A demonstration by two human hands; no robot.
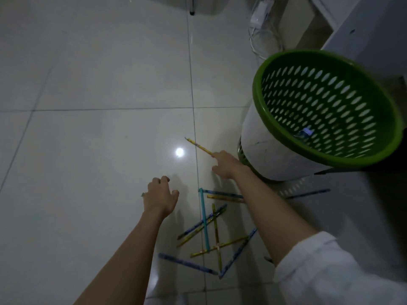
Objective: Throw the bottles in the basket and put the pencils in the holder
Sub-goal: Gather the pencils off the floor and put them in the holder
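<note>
Pinching a yellow pencil (199, 146), the right hand's (225, 165) grip holds its near end.

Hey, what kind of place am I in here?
Probably an indoor room at home: a glossy tiled floor, a green basket beside white furniture, and a charger with cable lying by the wall.

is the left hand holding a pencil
No, the left hand is empty above the floor; the right hand holds the yellow pencil.

home room | glossy tiled floor (99, 73) | charger cable (256, 36)
</note>
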